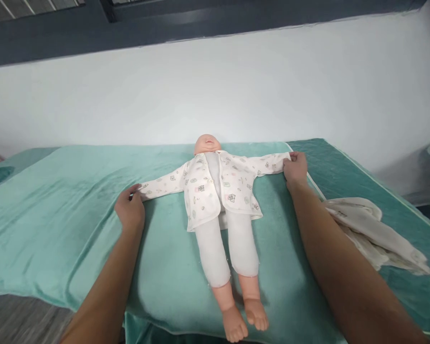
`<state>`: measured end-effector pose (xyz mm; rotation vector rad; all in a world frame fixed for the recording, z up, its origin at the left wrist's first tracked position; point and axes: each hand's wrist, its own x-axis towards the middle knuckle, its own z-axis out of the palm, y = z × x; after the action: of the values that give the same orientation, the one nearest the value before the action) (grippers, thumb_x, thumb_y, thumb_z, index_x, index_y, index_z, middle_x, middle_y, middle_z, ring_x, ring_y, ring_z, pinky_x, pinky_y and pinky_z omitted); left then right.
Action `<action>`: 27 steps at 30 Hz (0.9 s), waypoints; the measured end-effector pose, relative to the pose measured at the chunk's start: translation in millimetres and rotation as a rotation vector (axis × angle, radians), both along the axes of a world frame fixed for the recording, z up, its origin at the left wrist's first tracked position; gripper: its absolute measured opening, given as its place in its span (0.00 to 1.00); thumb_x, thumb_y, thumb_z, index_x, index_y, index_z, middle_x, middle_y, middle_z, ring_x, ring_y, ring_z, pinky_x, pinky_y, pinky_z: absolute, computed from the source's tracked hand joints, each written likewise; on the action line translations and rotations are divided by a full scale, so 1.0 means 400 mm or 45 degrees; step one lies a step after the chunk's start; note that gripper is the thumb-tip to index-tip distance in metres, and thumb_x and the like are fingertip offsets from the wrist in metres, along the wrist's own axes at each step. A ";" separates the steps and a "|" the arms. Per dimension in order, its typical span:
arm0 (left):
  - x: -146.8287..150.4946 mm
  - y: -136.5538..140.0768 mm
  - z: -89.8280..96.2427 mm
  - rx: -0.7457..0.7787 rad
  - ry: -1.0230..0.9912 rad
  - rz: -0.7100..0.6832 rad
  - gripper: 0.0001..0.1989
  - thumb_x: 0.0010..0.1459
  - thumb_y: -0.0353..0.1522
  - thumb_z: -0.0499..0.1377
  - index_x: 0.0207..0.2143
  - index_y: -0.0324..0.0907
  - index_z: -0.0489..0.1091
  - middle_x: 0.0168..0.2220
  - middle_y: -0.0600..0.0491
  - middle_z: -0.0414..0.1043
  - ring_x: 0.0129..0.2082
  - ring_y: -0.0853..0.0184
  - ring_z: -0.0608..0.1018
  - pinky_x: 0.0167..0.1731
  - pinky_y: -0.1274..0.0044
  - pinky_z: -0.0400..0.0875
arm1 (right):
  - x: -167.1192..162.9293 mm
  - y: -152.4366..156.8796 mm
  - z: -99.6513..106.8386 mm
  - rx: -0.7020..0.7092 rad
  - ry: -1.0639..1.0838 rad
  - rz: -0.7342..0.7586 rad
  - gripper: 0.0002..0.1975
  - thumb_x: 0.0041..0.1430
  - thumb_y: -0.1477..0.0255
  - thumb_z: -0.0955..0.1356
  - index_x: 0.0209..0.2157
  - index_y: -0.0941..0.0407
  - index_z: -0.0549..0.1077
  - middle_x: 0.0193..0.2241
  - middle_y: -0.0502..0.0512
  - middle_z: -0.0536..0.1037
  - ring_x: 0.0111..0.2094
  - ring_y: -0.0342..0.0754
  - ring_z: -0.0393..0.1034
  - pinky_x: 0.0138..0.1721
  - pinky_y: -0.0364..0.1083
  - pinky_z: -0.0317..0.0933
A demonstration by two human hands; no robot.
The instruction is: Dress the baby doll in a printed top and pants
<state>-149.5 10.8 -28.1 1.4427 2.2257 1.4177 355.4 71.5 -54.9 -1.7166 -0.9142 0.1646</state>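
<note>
A baby doll (212, 253) lies on its back on a green cover, head toward the wall and bare feet toward me. It wears a white printed baby jacket (200, 191), whose front hangs apart over the pale body. Both jacket sleeves are stretched out sideways. My left hand (129, 206) pinches the cuff of the sleeve on the left. At the other side, my right hand (295, 168) grips the end of the right sleeve. The doll's hands do not show.
The green cover (75, 205) spreads over a bed-like surface against a white wall (215, 91). To the right, crumpled white clothing (372, 229) lies on a darker green cloth (408, 286). Grey flooring (17, 320) shows at the lower left.
</note>
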 end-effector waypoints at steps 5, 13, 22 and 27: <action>-0.010 0.011 -0.011 0.086 0.015 0.024 0.21 0.55 0.29 0.53 0.49 0.40 0.77 0.42 0.47 0.78 0.40 0.60 0.77 0.49 0.67 0.71 | -0.069 -0.049 0.060 0.107 -0.222 -0.041 0.19 0.54 0.72 0.64 0.49 0.59 0.68 0.52 0.66 0.71 0.50 0.53 0.68 0.57 0.53 0.56; 0.072 -0.011 0.015 0.389 0.476 -0.114 0.17 0.62 0.31 0.51 0.49 0.39 0.75 0.51 0.43 0.71 0.55 0.57 0.70 0.59 0.65 0.62 | -0.400 -0.167 0.206 0.005 -0.025 0.913 0.20 0.62 0.56 0.64 0.48 0.53 0.73 0.53 0.57 0.76 0.54 0.54 0.68 0.56 0.53 0.58; 0.327 0.042 0.151 0.080 -0.104 -0.654 0.18 0.60 0.44 0.57 0.45 0.42 0.73 0.39 0.50 0.75 0.38 0.64 0.76 0.41 0.73 0.69 | -0.473 -0.065 0.281 -0.287 -0.310 0.733 0.11 0.54 0.60 0.67 0.32 0.53 0.68 0.38 0.59 0.75 0.37 0.54 0.68 0.39 0.51 0.60; 0.412 0.108 0.237 -0.304 0.099 -0.678 0.12 0.56 0.41 0.60 0.36 0.42 0.68 0.31 0.48 0.73 0.29 0.62 0.74 0.29 0.72 0.63 | -0.478 -0.032 0.279 -0.336 -0.331 0.760 0.04 0.55 0.71 0.64 0.27 0.52 0.65 0.29 0.54 0.74 0.29 0.50 0.64 0.33 0.48 0.54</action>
<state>15.3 53.9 66.7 1.8353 1.7710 0.9072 164.4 58.7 56.6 -1.6791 -1.6469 0.4809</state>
